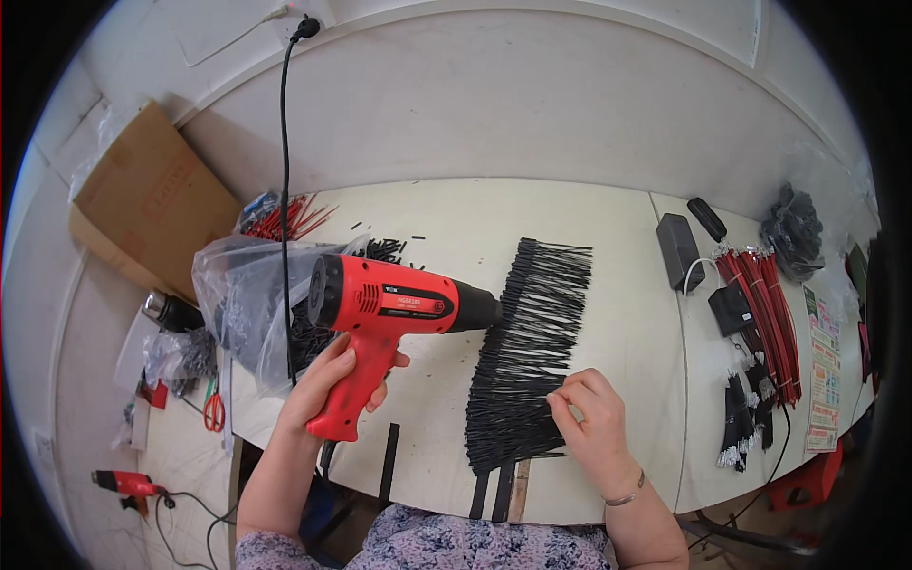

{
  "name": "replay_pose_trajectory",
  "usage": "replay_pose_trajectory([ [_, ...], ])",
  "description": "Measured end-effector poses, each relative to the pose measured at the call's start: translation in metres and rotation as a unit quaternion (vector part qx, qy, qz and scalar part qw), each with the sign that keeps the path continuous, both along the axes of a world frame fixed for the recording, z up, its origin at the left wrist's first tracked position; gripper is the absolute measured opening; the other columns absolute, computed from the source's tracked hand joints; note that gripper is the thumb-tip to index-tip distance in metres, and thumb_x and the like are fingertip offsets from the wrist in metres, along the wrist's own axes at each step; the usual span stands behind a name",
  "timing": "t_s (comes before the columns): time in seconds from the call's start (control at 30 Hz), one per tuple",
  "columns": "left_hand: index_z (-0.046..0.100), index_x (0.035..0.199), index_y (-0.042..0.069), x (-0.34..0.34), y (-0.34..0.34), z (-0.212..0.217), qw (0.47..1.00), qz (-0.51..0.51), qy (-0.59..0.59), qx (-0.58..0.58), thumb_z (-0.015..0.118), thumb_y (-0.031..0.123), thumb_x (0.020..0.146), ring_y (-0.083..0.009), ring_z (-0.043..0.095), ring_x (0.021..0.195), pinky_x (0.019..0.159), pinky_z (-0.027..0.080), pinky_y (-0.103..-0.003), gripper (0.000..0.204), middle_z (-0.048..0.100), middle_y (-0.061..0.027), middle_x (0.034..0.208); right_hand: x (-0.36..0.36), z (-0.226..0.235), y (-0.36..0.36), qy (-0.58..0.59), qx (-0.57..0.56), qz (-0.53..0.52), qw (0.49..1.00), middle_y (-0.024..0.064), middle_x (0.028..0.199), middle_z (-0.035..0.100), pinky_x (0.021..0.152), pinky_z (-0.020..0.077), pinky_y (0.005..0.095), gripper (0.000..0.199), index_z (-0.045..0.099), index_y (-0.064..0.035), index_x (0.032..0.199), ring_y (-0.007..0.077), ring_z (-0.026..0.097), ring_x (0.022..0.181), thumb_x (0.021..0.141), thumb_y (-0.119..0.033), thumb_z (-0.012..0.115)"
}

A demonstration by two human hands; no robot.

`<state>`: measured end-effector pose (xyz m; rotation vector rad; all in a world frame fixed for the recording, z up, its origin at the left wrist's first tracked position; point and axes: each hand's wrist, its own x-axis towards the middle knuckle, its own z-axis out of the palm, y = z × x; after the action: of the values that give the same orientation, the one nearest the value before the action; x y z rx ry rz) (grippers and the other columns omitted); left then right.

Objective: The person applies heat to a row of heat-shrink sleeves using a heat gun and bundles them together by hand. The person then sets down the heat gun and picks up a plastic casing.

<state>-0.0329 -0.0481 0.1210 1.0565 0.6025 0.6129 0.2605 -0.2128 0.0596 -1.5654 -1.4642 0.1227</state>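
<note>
My left hand (328, 378) is wrapped round the handle of a red heat gun (375, 328). Its black nozzle points right, over the left edge of a long row of thin black wires (537, 323) with thicker black sleeve-like ends. The row lies on the white table, running from far to near, its near part packed more densely. At the right side of that near part, my right hand (597, 423) is closed in a pinch beside the loose wire ends. What its fingertips hold, if anything, is too small to make out.
A clear plastic bag (252, 294) of black pieces stands left, by red wires (285, 220) and a cardboard box (157, 199). The gun's cord hangs from a wall socket. Right lie bundled red wires (765, 313), a black box (679, 249) and black connectors (739, 418). Scissors (215, 411) hang left.
</note>
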Motion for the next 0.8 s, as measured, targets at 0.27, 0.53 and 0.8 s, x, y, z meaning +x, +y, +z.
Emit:
replay_pose_trajectory([
  [0.27,0.035,0.147,-0.002,0.004,0.005,0.0,1.0,-0.012,-0.004,0.005,0.061,0.038,0.097,-0.0199,0.061,0.068,0.06,0.051,-0.029,0.069,0.059,-0.0289,0.124,0.0,0.001,0.0,-0.008,0.004,0.002,1.0,0.0086,0.081,0.062,0.062,0.0516,0.0356,0.01,0.066,-0.0017,0.078,0.0253,0.062,0.073,0.08,-0.003,0.076],
  [0.53,0.035,0.147,-0.002,0.007,0.012,-0.003,1.0,-0.008,0.01,0.008,0.062,0.038,0.097,-0.0199,0.062,0.068,0.059,0.051,-0.029,0.07,0.059,-0.0287,0.124,-0.001,0.003,-0.001,0.002,-0.002,0.002,1.0,0.0087,0.082,0.062,0.062,0.0519,0.036,0.01,0.066,-0.0019,0.078,0.0256,0.062,0.074,0.08,-0.003,0.076],
  [0.8,0.035,0.147,-0.001,0.014,0.017,0.0,1.0,-0.013,0.015,0.015,0.061,0.038,0.097,-0.0193,0.061,0.069,0.061,0.051,-0.029,0.069,0.059,-0.0284,0.124,0.001,0.003,-0.002,0.001,0.0,0.004,1.0,0.0089,0.082,0.062,0.063,0.0522,0.0359,0.01,0.066,-0.002,0.078,0.0254,0.063,0.074,0.08,-0.004,0.076],
])
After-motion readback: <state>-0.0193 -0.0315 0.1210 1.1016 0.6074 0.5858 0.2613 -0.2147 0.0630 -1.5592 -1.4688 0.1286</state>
